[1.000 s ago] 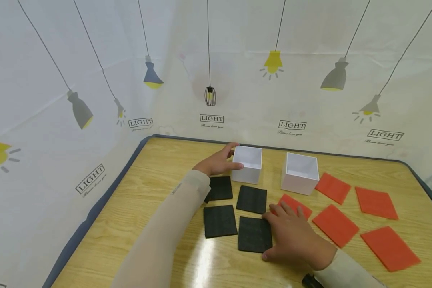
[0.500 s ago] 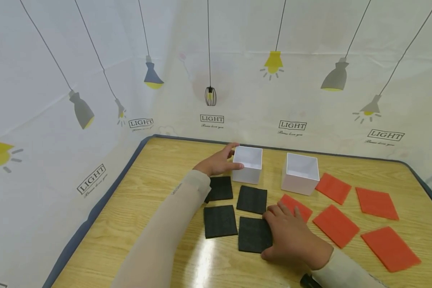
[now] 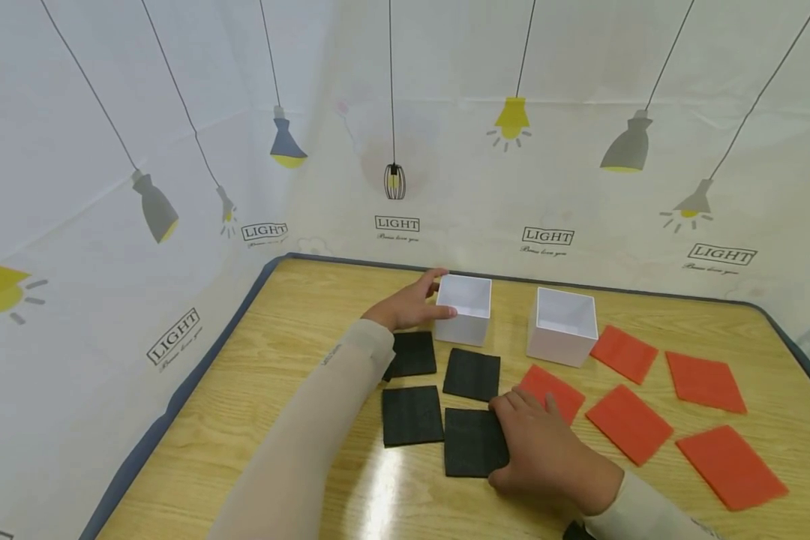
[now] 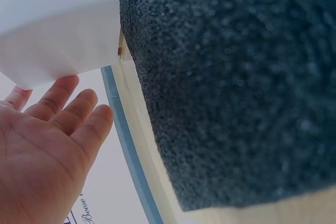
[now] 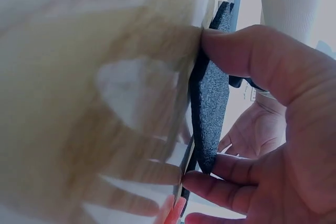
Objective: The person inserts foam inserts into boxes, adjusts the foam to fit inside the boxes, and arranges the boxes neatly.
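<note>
My left hand (image 3: pixel 408 306) holds the left white box (image 3: pixel 464 331) in the head view, thumb on its front wall and fingers along its left and back. In the left wrist view some fingertips (image 4: pixel 67 81) meet the box's wall. At the front my right hand (image 3: pixel 547 454) grips a black foam square (image 3: pixel 471 444) by its edges; in the right wrist view this square (image 5: pixel 211 103) sits between thumb and fingers. Three other black squares lie beside it: one behind (image 3: pixel 471 373), one to the left (image 3: pixel 412 415), one partly under the left wrist (image 3: pixel 415 353).
A second white box (image 3: pixel 556 346) stands at the back, right of the first. Several red foam squares (image 3: pixel 629 424) lie on the right side of the wooden table (image 3: pixel 256 360). Behind runs a pale curtain (image 3: pixel 459 150) printed with lamps.
My right hand has shifted slightly left and toward me, its fingers closer in, and the gripped black square has moved a little with it. The left hand and box stay put.
</note>
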A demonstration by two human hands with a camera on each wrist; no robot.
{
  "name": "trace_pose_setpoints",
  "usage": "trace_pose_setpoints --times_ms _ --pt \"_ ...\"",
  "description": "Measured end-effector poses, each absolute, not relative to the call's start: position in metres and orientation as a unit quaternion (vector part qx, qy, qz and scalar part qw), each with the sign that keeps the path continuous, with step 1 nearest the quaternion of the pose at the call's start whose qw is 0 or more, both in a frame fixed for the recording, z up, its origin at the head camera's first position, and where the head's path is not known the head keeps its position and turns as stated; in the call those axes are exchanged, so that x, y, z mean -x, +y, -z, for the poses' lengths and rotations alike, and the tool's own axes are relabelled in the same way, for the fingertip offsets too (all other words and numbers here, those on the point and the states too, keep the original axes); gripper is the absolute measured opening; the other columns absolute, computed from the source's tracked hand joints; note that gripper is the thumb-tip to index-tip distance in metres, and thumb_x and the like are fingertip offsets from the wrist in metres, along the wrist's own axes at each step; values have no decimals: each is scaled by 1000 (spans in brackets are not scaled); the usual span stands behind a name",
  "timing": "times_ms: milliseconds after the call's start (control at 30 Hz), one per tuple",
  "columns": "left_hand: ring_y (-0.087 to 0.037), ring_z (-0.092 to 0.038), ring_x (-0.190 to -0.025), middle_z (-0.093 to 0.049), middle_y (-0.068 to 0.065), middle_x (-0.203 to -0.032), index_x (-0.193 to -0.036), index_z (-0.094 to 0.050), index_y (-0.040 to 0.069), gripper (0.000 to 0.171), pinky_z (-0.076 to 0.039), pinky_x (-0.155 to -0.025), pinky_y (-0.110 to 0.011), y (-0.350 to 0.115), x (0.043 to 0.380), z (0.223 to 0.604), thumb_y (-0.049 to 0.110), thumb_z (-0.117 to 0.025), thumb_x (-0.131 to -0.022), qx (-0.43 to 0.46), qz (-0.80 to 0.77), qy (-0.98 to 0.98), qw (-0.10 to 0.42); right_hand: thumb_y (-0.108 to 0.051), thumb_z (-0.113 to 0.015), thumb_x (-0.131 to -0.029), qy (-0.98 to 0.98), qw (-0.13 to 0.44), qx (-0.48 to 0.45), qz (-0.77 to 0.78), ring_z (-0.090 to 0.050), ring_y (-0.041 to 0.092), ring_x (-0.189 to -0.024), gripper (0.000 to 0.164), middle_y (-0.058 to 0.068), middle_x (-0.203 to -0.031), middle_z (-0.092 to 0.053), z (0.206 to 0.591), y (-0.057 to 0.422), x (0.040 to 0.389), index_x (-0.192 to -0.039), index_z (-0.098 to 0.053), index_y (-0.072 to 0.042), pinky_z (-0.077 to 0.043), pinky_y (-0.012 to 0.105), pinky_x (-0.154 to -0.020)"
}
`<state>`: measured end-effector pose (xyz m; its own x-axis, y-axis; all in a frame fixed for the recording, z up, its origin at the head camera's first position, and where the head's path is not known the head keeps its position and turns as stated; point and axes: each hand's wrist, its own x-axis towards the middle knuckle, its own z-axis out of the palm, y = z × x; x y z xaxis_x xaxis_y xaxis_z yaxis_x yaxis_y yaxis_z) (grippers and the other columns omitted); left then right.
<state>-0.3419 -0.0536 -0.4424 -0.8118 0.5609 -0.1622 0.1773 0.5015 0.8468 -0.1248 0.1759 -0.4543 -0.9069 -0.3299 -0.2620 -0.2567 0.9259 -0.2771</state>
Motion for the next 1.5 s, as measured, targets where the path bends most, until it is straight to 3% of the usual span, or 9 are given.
trace_pose_setpoints --times_ms 667,1067,1500 --pt "-33 -46 -146 -38 -14 -167 -169 -16 29 97 -37 -121 -54 -53 343 445 46 -77 -95 -209 -436 850 209 -44 -95 -68 964 158 168 131 -51 31 -138 98 5 -143 -60 456 173 124 -151 -53 -14 -18 80 -117" --pt "-35 -46 -147 -37 -15 -167 -169 -15 27 98 -37 -121 -55 -53 343 445 43 -78 -95 -213 -438 847 210 -63 -97 -58 960 182 170 125 -49 32 -139 104 3 -139 -60 456 173 124 -142 -59 -16 -11 81 -117" --pt "-33 -39 -153 -36 -12 -167 -169 -15 30 97 -35 -122 -54 -54 345 447 46 -77 -95 -218 -438 846 211 -57 -93 -62 962 151 204 96 -51 28 -133 87 -2 -126 -61 455 171 121 -134 -65 -16 -18 80 -117"
